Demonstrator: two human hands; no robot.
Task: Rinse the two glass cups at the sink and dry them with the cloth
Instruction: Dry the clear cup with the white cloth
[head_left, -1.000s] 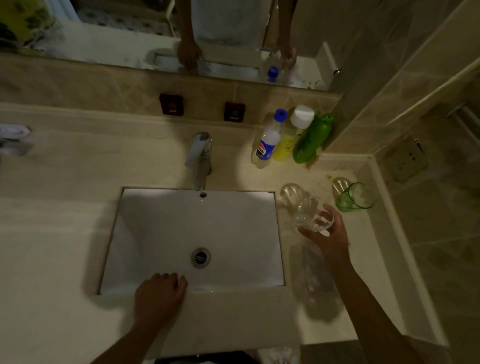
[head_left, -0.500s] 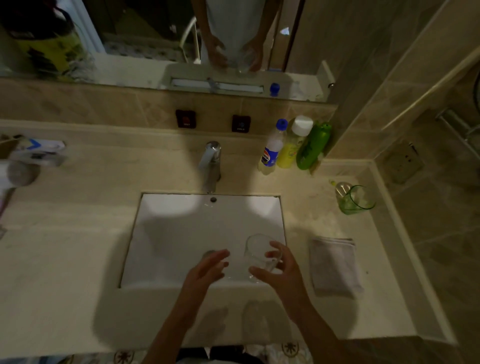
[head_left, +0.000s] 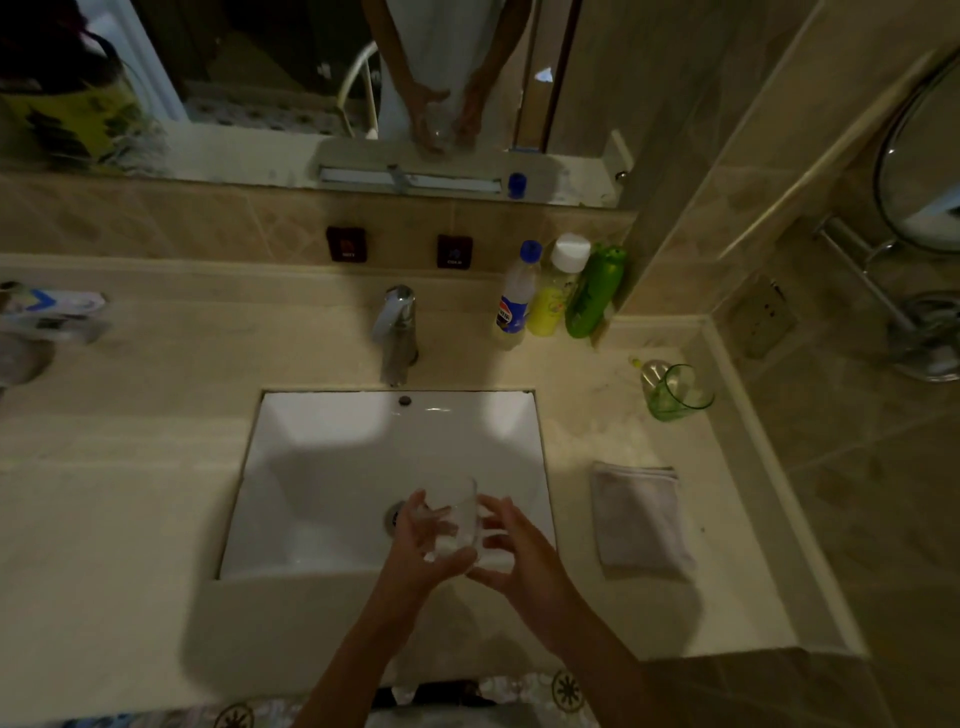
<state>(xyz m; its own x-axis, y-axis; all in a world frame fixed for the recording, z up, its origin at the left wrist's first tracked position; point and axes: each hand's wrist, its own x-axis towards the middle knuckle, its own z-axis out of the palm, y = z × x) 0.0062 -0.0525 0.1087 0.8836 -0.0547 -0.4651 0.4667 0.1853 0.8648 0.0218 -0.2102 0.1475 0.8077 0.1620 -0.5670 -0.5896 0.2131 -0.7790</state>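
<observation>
glass cup (head_left: 453, 519) over sink (head_left: 332, 447) | both hands' fingers wrapped round it: left hand (head_left: 423, 551), right hand (head_left: 519, 553) | looks slippery, breakable, so grip the sides

The blue-capped bottle (head_left: 514, 296) bears a Pepsi logo; other labels unreadable.

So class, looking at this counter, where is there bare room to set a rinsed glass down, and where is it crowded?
Free: the wide counter left of the sink, and the strip between the folded cloth and the green cup. Crowded: the back right corner, where three bottles stand together. Both hands, left and right, hold a glass over the sink.
</observation>
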